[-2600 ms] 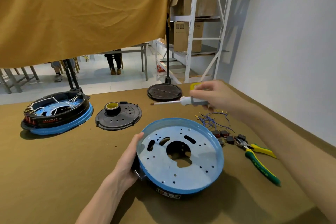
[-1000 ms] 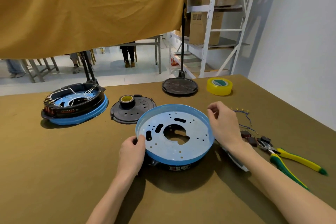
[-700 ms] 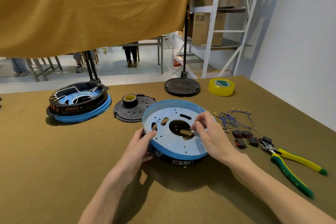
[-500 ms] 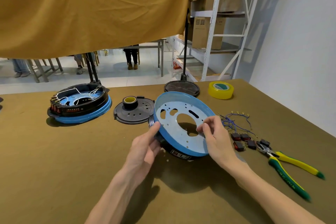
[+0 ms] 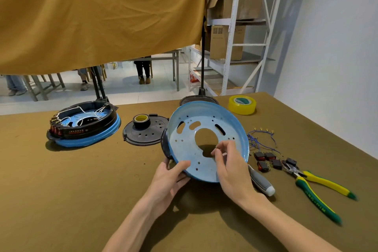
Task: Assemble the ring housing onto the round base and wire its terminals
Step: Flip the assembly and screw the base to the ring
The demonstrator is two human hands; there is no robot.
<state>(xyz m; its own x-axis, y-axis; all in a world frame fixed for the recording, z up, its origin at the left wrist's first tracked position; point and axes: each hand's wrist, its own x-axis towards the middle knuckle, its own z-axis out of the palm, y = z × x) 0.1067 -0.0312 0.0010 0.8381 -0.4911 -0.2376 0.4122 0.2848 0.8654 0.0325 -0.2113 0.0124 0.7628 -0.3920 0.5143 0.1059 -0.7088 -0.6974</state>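
Note:
The round blue base (image 5: 190,149), with a black ring housing (image 5: 164,145) showing behind its left edge, is tilted up steeply toward me above the table. My left hand (image 5: 169,178) grips its lower left rim, thumb on the blue face. My right hand (image 5: 229,165) holds the lower right rim with fingers curled at the edge of the centre hole. Blue wires with terminals (image 5: 260,138) and small black switches (image 5: 266,159) lie to the right.
A finished blue and black unit (image 5: 86,125) sits at the left. A black perforated lid (image 5: 143,134) carries a tape roll (image 5: 141,120). Yellow tape (image 5: 242,104), a screwdriver (image 5: 260,181) and green-yellow pliers (image 5: 315,188) lie right. A cloth hangs above the far edge.
The base went from flat on the table to tilted up steeply in both hands. My right hand put down the screwdriver and moved onto the base.

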